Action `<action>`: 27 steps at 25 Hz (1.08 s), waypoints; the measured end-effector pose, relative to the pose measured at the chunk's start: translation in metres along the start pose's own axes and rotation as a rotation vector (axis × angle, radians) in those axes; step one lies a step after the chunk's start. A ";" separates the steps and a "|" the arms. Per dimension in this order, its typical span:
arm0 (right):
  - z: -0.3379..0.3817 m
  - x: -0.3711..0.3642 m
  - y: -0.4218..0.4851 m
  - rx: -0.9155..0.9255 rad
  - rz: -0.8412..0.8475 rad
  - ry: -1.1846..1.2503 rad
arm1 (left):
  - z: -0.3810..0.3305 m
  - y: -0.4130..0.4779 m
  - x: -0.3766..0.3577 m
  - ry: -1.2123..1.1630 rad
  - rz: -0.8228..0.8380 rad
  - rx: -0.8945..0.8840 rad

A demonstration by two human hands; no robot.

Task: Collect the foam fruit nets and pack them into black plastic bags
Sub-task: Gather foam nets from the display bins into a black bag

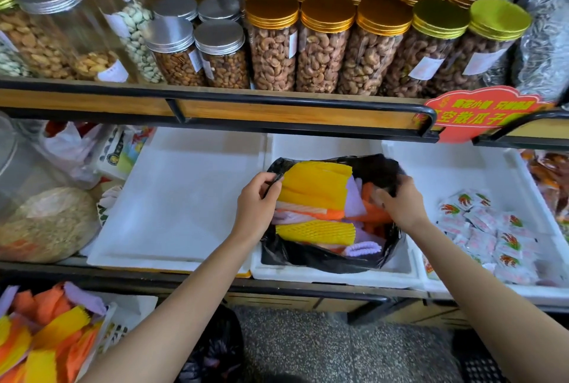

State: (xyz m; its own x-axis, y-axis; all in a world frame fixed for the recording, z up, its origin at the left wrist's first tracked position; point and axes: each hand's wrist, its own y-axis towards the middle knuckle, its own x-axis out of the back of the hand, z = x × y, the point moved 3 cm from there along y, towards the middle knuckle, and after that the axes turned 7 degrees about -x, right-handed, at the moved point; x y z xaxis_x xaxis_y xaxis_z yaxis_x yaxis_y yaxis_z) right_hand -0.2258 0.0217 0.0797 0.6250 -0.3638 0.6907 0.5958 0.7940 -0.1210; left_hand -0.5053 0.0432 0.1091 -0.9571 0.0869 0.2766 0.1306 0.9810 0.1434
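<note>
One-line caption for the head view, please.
Left hand and right hand pinch the black bag rim, foam nets inside.

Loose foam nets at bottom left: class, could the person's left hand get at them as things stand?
Probably yes, once freed. The left hand pinches the rim of the black bag; the loose foam nets lie uncovered on its own side, nothing between.

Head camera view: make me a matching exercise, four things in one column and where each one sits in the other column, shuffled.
Things
1. black plastic bag
2. gold-lidded cashew jars
3. small snack packets
4. loose foam nets

Places
A. right white tray
B. lower left corner of the view, below the shelves
C. upper shelf
D. middle white box

Pairs: 1-D, 2-C, 3-A, 4-B
</note>
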 end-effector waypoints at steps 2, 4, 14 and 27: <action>0.021 0.002 -0.009 0.148 -0.022 -0.130 | -0.006 -0.004 0.004 -0.022 -0.055 -0.051; 0.056 0.005 -0.032 0.326 -0.042 -0.134 | -0.015 -0.010 0.014 -0.050 -0.150 -0.110; 0.183 -0.025 -0.167 0.697 0.168 0.119 | -0.066 -0.082 0.121 -0.108 -0.396 -0.239; 0.167 -0.184 -0.331 0.711 0.674 0.108 | 0.074 -0.281 0.259 0.053 -0.687 0.040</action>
State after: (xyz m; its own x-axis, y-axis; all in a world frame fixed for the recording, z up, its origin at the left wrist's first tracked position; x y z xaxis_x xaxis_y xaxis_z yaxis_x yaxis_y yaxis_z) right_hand -0.6222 -0.0926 0.1115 0.7860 0.2581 0.5617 -0.3220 0.9466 0.0157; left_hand -0.8091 -0.1972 0.0698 -0.8055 -0.5642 0.1816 -0.5116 0.8165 0.2675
